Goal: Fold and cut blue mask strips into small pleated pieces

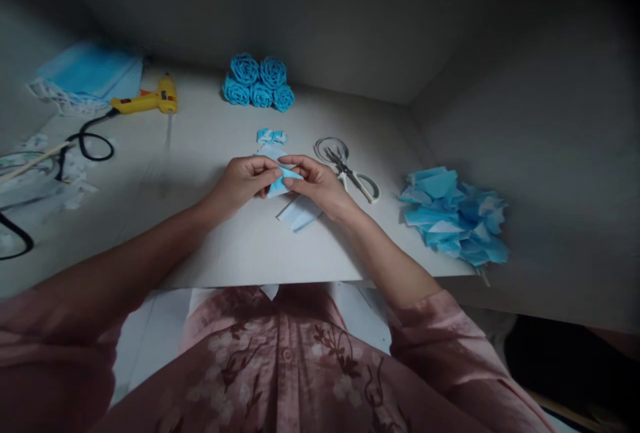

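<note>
**Fingers (pixel 261 163) of both hands close on a folded blue piece (pixel 281 184)**

At the left hand (pixel 239 183), thumb and forefinger pinch the piece's upper left side with hardly any gap. The right hand (pixel 327 186) grips the opposite side, its thumb lying across the front; how the fingertips behind sit is hidden. The piece is held just above the white tabletop (pixel 225 259), at the centre of the clock.

Just off 12 o'clock, near the hands, are small folded blue bits (pixel 272 137). Farther out, between 11 and 12, five blue rosettes (pixel 261 94) sit together, two above three. A yellow glue gun (pixel 164 96) lies toward 10 o'clock, with a stack of blue masks (pixel 90 74) beyond it. White scraps (pixel 75 173) spread toward 9.

At 3 o'clock, scissors (pixel 344 167) lie with their blades over a coil (pixel 333 141). A heap of blue pieces (pixel 455 219) is farther out, just past 3. At 5 o'clock, a flat pale strip (pixel 301 214) lies below the right hand.
</note>
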`<state>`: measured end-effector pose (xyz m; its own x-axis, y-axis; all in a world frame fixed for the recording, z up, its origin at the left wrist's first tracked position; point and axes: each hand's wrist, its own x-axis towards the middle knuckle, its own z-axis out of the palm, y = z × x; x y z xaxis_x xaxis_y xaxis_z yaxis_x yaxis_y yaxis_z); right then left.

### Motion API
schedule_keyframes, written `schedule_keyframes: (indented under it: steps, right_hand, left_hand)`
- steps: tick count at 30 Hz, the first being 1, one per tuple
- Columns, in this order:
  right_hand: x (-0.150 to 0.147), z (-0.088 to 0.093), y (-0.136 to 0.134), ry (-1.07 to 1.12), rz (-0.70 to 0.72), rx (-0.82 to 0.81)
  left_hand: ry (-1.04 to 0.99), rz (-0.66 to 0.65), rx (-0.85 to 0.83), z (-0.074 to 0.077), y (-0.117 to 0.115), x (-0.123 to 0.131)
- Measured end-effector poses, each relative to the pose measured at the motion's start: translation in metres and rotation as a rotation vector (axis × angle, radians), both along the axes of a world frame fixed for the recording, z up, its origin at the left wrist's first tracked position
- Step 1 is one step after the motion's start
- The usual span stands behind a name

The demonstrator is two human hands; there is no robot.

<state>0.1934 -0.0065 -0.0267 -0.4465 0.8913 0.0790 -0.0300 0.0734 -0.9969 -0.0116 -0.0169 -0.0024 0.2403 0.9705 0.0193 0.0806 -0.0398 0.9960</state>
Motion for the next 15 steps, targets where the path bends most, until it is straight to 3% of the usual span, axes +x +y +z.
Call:
schedule_keyframes:
  steps: [8,15]
  right_hand:
    - [0.003,0.000,0.004,-0.031,-0.074,0.132]
    - [0.005,0.000,0.007,-0.067,-0.081,0.148]
  left_hand:
    - [-0.033,-0.008,0.006,-0.005,0.000,0.002]
    - [-0.019,-0.035,-0.002,-0.012,0.003,0.002]
